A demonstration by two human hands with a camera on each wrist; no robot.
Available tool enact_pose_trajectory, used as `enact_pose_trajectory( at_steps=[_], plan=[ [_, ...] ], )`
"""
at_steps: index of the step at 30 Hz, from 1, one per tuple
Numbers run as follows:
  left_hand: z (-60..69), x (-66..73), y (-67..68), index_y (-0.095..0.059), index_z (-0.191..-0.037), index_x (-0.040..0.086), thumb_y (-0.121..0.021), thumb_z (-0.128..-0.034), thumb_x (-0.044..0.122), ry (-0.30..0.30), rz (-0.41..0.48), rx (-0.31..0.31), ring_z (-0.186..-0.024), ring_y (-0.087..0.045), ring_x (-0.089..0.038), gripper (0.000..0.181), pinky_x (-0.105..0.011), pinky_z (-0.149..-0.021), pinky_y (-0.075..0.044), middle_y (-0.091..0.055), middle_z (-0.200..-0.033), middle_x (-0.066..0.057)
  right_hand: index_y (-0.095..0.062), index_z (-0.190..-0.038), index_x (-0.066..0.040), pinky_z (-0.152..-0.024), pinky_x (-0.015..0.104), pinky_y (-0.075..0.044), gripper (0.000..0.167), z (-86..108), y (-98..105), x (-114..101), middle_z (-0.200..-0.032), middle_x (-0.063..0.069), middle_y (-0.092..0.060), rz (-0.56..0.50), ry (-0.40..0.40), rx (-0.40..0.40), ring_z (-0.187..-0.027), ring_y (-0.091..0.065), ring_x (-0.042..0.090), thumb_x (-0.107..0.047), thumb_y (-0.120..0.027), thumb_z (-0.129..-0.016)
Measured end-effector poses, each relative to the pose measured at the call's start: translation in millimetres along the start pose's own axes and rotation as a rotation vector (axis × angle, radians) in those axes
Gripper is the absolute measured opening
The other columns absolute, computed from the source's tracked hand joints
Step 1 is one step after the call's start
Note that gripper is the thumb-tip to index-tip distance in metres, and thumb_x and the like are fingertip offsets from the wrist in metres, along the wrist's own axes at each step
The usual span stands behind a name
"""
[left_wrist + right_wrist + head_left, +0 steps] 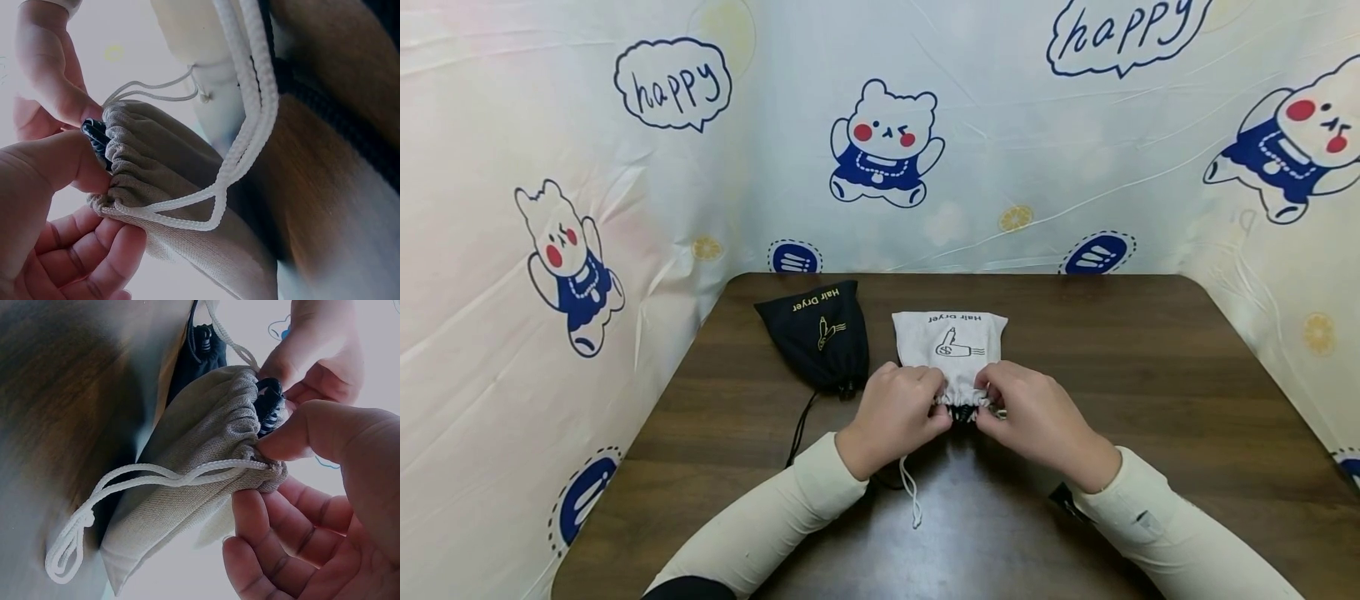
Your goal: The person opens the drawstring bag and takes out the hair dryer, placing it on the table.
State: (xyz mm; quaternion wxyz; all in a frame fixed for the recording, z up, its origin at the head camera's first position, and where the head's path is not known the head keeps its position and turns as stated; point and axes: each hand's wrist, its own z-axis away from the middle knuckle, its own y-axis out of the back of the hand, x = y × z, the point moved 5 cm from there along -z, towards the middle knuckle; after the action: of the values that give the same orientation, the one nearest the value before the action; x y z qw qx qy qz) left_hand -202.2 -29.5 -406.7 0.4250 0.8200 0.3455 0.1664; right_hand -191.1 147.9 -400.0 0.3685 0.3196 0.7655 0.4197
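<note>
A white drawstring bag [951, 342], printed "Hair Dryer" with a small dryer drawing, lies on the table with its gathered mouth towards me. My left hand [898, 412] pinches the left side of that mouth between thumb and fingers. On the opposite side my right hand [1045, 417] pinches the rim the same way. Between the thumbs a black item with light stripes [269, 406] pokes out of the mouth; the rest of it is hidden inside. White drawstrings [240, 140] hang loose from both sides of the bag, looped and knotted at their ends.
A black drawstring bag [823, 333] with yellow "Hair Dryer" print lies just left of the white one. Its black cord [801, 429] trails towards my left sleeve. The brown wooden table [1150, 350] is bordered by a printed curtain [1000, 150] at the back and sides.
</note>
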Motion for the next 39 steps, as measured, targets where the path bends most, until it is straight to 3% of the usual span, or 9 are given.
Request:
enact_pose_trajectory(
  at_steps=[23,39],
  plan=[
    [-1.0,-1.2,1.6,-0.053,-0.073,0.020,-0.073,-0.0730,0.019,0.011,0.013,-0.009,-0.052,-0.045,-0.007,0.020,-0.028,-0.053,-0.030,-0.045,-0.060,0.010,-0.068,-0.099,-0.017,-0.060,0.024,-0.043,0.023,-1.9,2.6,0.8,-0.081,-0.007,-0.058,-0.010,-0.002,-0.013,-0.067,-0.050,0.006,-0.018,-0.078,-0.078],
    [-0.2,-3.3,1.5,-0.056,-0.074,0.020,-0.074,-0.0708,0.019,0.017,0.007,0.000,-0.053,-0.048,-0.008,0.018,-0.027,-0.052,-0.030,-0.051,-0.062,0.009,-0.067,-0.097,-0.018,-0.060,0.025,-0.043,0.023,-0.8,4.9,2.4,-0.080,-0.007,-0.058,-0.006,0.019,0.020,-0.066,-0.049,0.005,-0.017,-0.078,-0.076]
  ],
)
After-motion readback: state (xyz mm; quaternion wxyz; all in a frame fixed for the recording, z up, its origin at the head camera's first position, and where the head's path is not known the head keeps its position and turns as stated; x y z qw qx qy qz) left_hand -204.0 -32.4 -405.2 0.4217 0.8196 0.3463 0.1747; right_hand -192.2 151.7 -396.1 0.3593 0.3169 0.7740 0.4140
